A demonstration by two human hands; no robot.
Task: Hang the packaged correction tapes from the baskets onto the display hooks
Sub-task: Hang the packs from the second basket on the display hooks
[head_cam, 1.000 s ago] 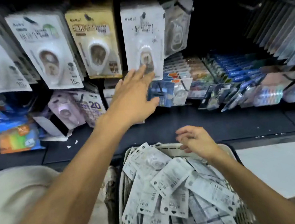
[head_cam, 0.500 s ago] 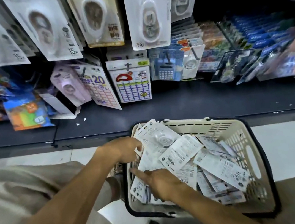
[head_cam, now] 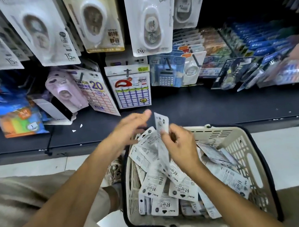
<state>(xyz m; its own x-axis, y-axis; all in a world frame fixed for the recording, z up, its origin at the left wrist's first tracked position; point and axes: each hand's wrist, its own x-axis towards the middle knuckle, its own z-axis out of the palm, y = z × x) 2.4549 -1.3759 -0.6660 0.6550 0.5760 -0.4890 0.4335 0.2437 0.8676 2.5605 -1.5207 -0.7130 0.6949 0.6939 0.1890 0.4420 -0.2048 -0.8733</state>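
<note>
Both hands had risen from the basket [head_cam: 229, 141]; right hand [head_cam: 182, 147] pinched an upright packet [head_cam: 161, 123], left hand [head_cam: 130, 129] open just beside it.

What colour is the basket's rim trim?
Dark navy or black trim on the cream basket, clearest in the head view.

"15m" is printed on two hanging white tape packs [head_cam: 40, 30] at ten o'clock; "20" is printed on a sticker pack [head_cam: 98, 93] at eleven o'clock.
</note>
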